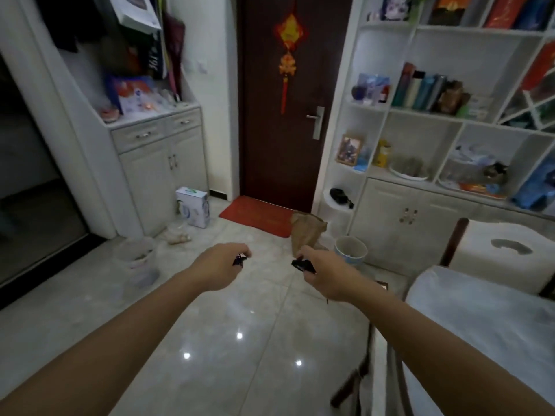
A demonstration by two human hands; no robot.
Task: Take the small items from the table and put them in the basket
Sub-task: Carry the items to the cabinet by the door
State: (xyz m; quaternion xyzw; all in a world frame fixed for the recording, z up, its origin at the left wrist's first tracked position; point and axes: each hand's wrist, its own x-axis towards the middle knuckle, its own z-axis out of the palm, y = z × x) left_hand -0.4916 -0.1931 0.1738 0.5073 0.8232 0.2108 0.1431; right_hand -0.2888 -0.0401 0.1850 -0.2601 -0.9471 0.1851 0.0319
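Both my arms reach forward over the tiled floor. My left hand [220, 265] is closed around a small black item [239, 260] that sticks out past the fingers. My right hand [322, 273] grips another small black item [302, 265], a flat dark piece. The two hands are apart, at about the same height. A table [480, 319] under a pale plastic cover lies at the right edge. No basket shows clearly; a light blue round bin [350, 250] stands on the floor just beyond my right hand.
A dark door [288, 121] with a red mat [258, 216] is straight ahead. White shelves [450, 115] fill the right wall, a white cabinet [159, 163] the left. A clear bucket [139, 262], a white box [193, 210], a brown paper bag [307, 232] and a covered chair [498, 250] stand around.
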